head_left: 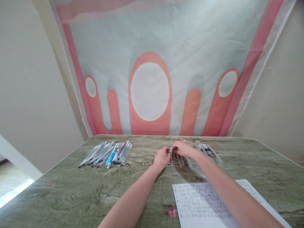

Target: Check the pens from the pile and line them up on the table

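In the head view, my left hand [163, 157] rests on the table with its fingers bent against the left side of a clear-barrelled pen [171, 159]. My right hand [183, 148] reaches in from the other side, its fingers curled together at the upper part of the pens. Under that hand and wrist lie several more clear pens [182, 162], partly hidden. Further right, past the wrist, is another group of clear pens with dark parts [209, 151], lying side by side at a slant.
A wide pile of pens [102, 154], some blue or pink, lies on the left of the wood-patterned table [71, 196]. A handwritten sheet [197, 202] lies at the front right, under my right forearm. A printed backdrop [149, 38] hangs behind the table.
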The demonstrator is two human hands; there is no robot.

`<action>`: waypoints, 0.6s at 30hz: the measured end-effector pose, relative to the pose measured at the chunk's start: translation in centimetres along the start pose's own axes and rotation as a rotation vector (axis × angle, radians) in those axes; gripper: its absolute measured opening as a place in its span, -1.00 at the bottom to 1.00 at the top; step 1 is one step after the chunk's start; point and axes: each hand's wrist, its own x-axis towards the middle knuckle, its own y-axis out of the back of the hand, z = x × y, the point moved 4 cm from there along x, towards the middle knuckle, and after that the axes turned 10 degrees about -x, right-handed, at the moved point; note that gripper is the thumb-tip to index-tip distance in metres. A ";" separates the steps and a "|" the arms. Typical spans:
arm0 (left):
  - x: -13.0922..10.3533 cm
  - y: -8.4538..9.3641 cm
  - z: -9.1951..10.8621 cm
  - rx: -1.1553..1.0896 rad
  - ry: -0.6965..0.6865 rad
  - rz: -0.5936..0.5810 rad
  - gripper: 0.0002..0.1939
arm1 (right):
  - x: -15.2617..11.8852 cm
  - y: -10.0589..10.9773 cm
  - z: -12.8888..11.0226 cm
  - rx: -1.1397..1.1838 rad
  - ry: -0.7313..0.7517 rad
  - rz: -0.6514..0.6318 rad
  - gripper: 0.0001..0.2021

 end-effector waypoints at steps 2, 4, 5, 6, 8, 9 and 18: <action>0.0 0.0 0.0 0.000 -0.004 -0.003 -0.75 | 0.0 -0.1 -0.1 -0.007 -0.001 -0.004 -0.85; 0.0 -0.1 -0.1 0.007 -0.012 -0.008 -0.75 | 0.1 -0.3 0.0 -0.012 -0.010 0.007 -0.84; 0.1 -0.2 -0.2 0.011 -0.017 -0.009 -0.76 | 0.1 -0.3 0.0 -0.016 -0.014 0.014 -0.83; 0.1 -0.2 -0.2 0.014 -0.021 -0.008 -0.76 | 0.1 -0.4 0.0 -0.022 -0.015 0.018 -0.83; 0.1 -0.3 -0.4 0.017 -0.030 -0.005 -0.76 | 0.1 -0.4 0.1 -0.033 -0.015 0.025 -0.83; 0.2 -0.4 -0.5 0.017 -0.034 -0.005 -0.76 | 0.1 -0.4 0.1 -0.035 -0.014 0.029 -0.83; 0.5 -0.7 -1.2 0.012 -0.091 0.011 -0.77 | -0.1 0.6 0.0 0.007 -0.036 0.098 -0.84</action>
